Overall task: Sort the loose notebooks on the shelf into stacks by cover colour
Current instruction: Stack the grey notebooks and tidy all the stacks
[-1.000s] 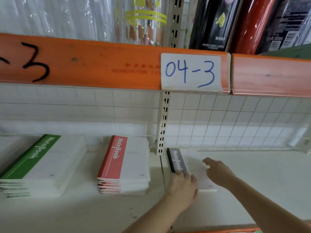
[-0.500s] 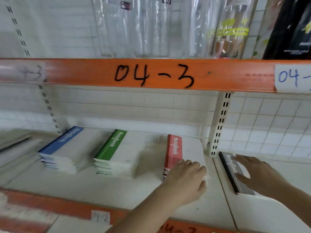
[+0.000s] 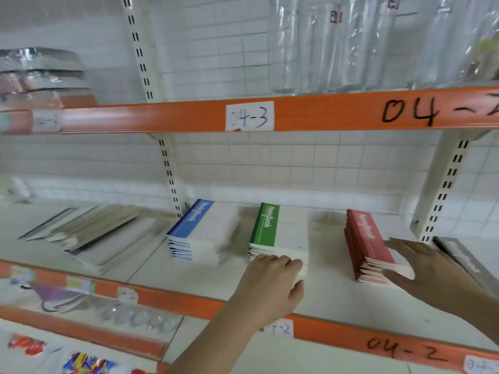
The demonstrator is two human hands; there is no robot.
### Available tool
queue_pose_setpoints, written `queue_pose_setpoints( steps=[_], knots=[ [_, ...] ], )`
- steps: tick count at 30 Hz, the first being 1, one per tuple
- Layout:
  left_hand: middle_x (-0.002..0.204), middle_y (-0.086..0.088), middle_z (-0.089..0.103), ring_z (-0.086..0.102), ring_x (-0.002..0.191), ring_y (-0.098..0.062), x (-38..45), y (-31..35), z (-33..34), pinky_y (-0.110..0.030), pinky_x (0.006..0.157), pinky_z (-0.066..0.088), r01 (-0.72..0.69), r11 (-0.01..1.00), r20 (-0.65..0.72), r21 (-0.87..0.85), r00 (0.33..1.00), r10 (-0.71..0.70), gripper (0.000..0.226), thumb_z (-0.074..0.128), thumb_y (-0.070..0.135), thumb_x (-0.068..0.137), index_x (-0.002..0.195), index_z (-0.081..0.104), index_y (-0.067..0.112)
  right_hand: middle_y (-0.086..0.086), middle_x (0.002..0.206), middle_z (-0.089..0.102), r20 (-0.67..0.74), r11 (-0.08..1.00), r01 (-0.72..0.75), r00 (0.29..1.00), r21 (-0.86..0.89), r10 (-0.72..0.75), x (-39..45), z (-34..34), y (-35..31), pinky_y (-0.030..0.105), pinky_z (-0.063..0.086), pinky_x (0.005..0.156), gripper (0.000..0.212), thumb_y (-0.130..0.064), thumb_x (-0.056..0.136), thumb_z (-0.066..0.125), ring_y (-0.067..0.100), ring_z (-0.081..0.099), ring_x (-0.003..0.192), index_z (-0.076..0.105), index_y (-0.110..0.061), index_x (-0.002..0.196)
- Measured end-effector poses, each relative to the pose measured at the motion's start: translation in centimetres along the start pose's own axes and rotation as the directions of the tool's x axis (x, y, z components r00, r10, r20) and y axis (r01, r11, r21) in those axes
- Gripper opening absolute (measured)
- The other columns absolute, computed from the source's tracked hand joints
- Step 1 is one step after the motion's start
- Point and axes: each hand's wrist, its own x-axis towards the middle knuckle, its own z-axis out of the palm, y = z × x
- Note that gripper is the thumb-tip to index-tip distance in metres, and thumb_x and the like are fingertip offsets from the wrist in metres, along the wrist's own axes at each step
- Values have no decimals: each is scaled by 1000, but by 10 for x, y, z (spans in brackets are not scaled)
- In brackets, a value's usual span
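On the white shelf (image 3: pixel 205 282) stand a blue notebook stack (image 3: pixel 201 232), a green stack (image 3: pixel 279 233) and a red stack (image 3: pixel 368 245), with a grey-black notebook (image 3: pixel 465 259) at the far right. My left hand (image 3: pixel 272 282) lies with curled fingers against the green stack's near corner. My right hand (image 3: pixel 429 268) is spread flat, fingers straight, touching the right side of the red stack. Whether the left hand grips anything is unclear.
A fanned heap of grey and brown notebooks (image 3: pixel 89 228) lies at the shelf's left. Perforated uprights (image 3: pixel 170 182) (image 3: pixel 442 190) divide the bays. Orange beams (image 3: pixel 310 112) run above and below. Glass items stand on the upper shelf; packaged goods (image 3: pixel 81 300) sit below.
The view has swung left. My left hand has gone from the red stack to the green stack; my right hand has gone from the grey-black notebook to the red stack.
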Motion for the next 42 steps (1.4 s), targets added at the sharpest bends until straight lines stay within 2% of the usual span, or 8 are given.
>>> queue_pose_setpoints(
  steps=[3, 8, 14, 19, 25, 30, 34, 42],
  knots=[
    [63, 10, 63, 59, 56, -11, -31, -33, -15, -21, 55, 49, 21, 1000, -15, 17, 1000, -21, 30, 41, 42, 78, 79, 67, 26, -5, 140, 51, -5, 1000, 14, 1000, 18, -14, 1, -3, -50, 31, 37, 101, 62, -50, 86, 60, 18, 49, 126, 44, -26, 140],
    [60, 12, 61, 57, 53, -9, -84, -85, -35, -20, 53, 48, 39, 996, -7, 76, 999, -39, 32, 40, 44, 79, 79, 68, 27, -7, 141, 48, -6, 995, 68, 998, 68, -68, 8, 2, -125, 31, 35, 106, 63, -50, 86, 60, 17, 44, 131, 41, -27, 142],
    [53, 12, 56, 53, 44, -8, -146, -147, -49, -22, 49, 49, 118, 988, 4, 98, 993, -119, 32, 41, 43, 82, 75, 67, 27, -2, 128, 61, -51, 977, 208, 977, 53, -206, 29, 12, -214, 35, 46, 94, 58, -46, 81, 68, 21, 58, 116, 55, -23, 132],
    [48, 12, 51, 50, 42, -6, -183, -190, -56, -21, 45, 42, 159, 973, 25, 169, 986, -165, 28, 41, 42, 79, 67, 62, 30, -8, 146, 40, 13, 949, 305, 952, 83, -307, 57, 25, -275, 25, 29, 107, 61, -53, 92, 48, 12, 38, 133, 32, -30, 146],
    [53, 16, 56, 54, 46, -2, -214, -244, -67, -18, 46, 48, 241, 956, 5, 168, 969, -245, 28, 41, 42, 80, 73, 67, 30, -11, 150, 35, 4, 889, 432, 899, 150, -438, 93, 39, -337, 23, 25, 109, 61, -51, 92, 48, 11, 35, 135, 30, -32, 147],
    [53, 16, 58, 55, 45, -2, -225, -292, -75, -17, 46, 45, 291, 928, 4, 233, 954, -300, 30, 42, 43, 78, 76, 69, 29, -11, 145, 43, 0, 843, 504, 858, 188, -514, 130, 54, -385, 17, 18, 105, 73, -64, 80, 24, 10, 39, 133, 39, -30, 143],
    [54, 14, 60, 57, 46, -4, -232, -333, -78, -19, 46, 48, 346, 906, -40, 242, 937, -347, 33, 44, 42, 78, 83, 73, 27, -13, 149, 35, -24, 802, 560, 823, 207, -568, 165, 60, -424, 12, 13, 102, 61, -53, 90, 39, 7, 33, 136, 33, -30, 146],
    [54, 14, 62, 59, 47, -4, -259, -390, -79, -19, 49, 48, 442, 846, -86, 300, 895, -437, 35, 41, 42, 77, 76, 72, 26, -14, 152, 26, 59, 756, 625, 762, 193, -645, 210, 77, -492, 16, 14, 108, 57, -49, 97, 41, 4, 23, 138, 22, -33, 148]
  ],
)
